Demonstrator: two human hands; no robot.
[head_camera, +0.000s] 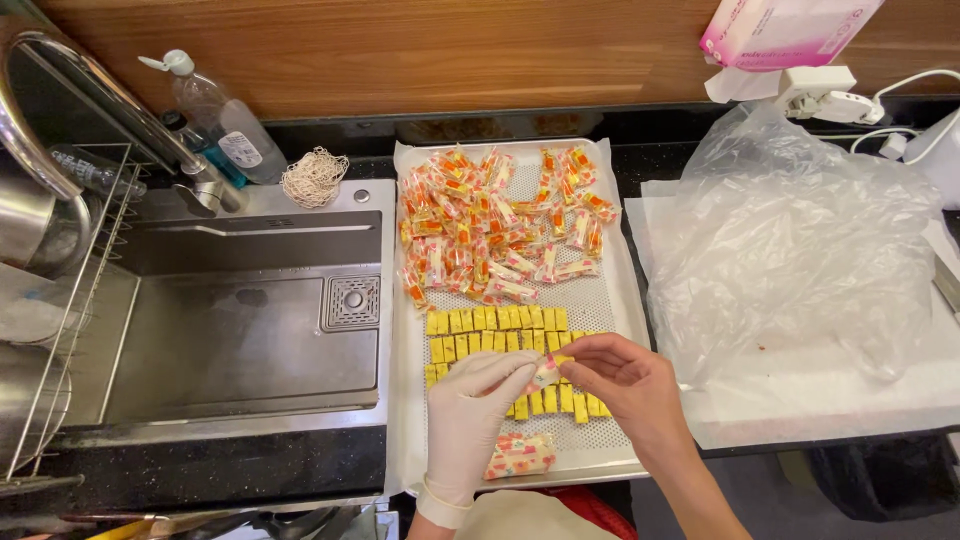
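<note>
A perforated metal tray (622, 300) lies on the counter beside the sink. At its far end sits a heap of wrapped candies (498, 228) in orange and white wrappers. Rows of bare yellow candy blocks (495, 332) lie in the near half. My left hand (472, 412) wears a white glove; my right hand (625, 382) is bare. Both pinch one small candy in a wrapper (545, 373) between their fingertips, just above the yellow rows. A small stack of printed wrappers (520, 455) rests at the tray's near edge, beside my left wrist.
A steel sink (240, 330) with a tap (110, 95) lies left of the tray, with a dish rack (60, 300), a clear bottle (215, 115) and a net scrubber (314, 176). A crumpled clear plastic bag (790, 240) lies on white paper at the right. A pink tissue box (780, 30) hangs behind.
</note>
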